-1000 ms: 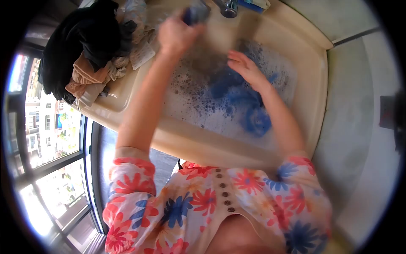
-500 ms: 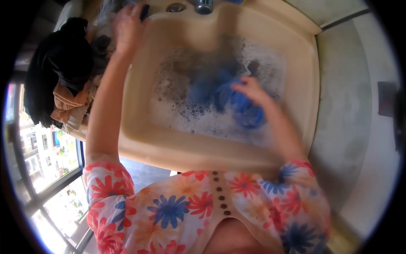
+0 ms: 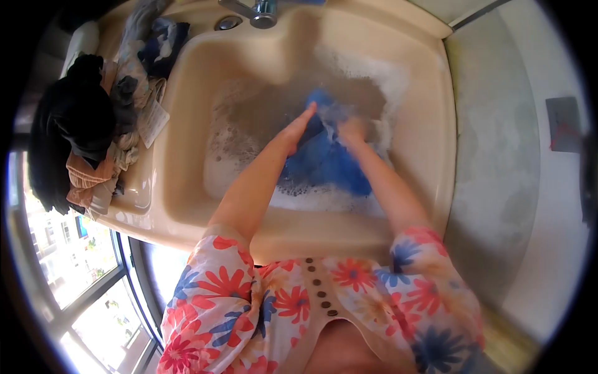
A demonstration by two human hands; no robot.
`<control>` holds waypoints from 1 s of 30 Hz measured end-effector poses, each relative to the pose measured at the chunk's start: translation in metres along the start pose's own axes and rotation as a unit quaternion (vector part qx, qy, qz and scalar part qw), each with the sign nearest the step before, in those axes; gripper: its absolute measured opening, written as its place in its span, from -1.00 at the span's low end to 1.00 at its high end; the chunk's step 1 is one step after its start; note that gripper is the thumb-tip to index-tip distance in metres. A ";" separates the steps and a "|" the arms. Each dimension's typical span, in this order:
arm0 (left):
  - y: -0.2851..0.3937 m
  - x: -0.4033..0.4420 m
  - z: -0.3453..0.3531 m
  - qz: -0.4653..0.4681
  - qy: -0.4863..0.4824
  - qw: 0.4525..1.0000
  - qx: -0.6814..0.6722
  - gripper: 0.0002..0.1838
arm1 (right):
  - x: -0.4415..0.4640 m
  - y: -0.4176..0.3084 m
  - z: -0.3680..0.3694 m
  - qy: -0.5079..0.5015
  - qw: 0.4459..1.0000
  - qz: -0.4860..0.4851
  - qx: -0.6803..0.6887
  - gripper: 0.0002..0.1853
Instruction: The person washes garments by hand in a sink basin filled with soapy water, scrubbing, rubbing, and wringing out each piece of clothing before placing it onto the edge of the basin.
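A wet blue cloth point(image 3: 327, 165) lies bunched in the soapy water of the beige sink point(image 3: 180, 206). On its upper left side, my left hand point(image 3: 299, 131) grips the fabric, with part of the fingers hidden by the folds. My right hand point(image 3: 352, 131), smeared by motion, is closed on the cloth a short way to the right. Both forearms reach over the front rim. Grey water and white foam point(image 3: 392, 93) surround the cloth, hiding its lower part.
A chrome faucet point(image 3: 263, 15) stands at the back rim beside a round metal fitting point(image 3: 228, 23). Along the left ledge are piled clothes: a black garment point(image 3: 75, 118), a peach garment point(image 3: 90, 171) and a dark blue piece point(image 3: 165, 50). A wall point(image 3: 492, 149) borders the right side.
My left hand has moved from the clothes pile at the left ledge down onto the blue cloth. The cloth is spread wider, and a dark blue piece now rests on the pile.
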State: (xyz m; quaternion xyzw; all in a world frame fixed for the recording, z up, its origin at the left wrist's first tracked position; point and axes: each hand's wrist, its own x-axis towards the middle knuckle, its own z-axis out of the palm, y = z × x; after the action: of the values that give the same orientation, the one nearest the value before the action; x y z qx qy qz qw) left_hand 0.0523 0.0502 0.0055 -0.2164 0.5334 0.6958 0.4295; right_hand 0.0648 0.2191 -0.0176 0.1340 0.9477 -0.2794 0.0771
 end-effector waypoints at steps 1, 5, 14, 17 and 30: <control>-0.004 0.011 -0.001 -0.001 -0.033 0.997 -0.071 -0.03 | -0.002 -0.015 -0.004 -0.007 0.998 0.048 0.045 -0.70; 0.015 -0.011 0.004 0.020 -0.084 0.979 -0.185 -0.33 | -0.072 -0.098 -0.041 0.035 0.944 -0.270 0.188 -0.73; 0.068 -0.073 -0.013 0.255 0.067 0.963 -0.056 -0.73 | 0.003 -0.048 -0.056 0.123 0.932 -0.326 0.102 -0.79; 0.065 -0.090 -0.058 0.246 0.193 0.923 0.222 -0.65 | -0.005 0.006 -0.084 -0.033 0.928 -0.362 0.087 -0.75; 0.028 -0.020 -0.115 0.125 0.035 0.943 0.305 -0.35 | 0.021 0.019 -0.055 -0.220 0.944 -0.006 0.246 -0.50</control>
State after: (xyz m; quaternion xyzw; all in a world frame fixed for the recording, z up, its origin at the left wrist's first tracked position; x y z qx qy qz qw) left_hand 0.0219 -0.0659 -0.0029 -0.0308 0.7577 0.5394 0.3660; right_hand 0.0465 0.2688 0.0141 0.0785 0.8098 -0.5264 0.2470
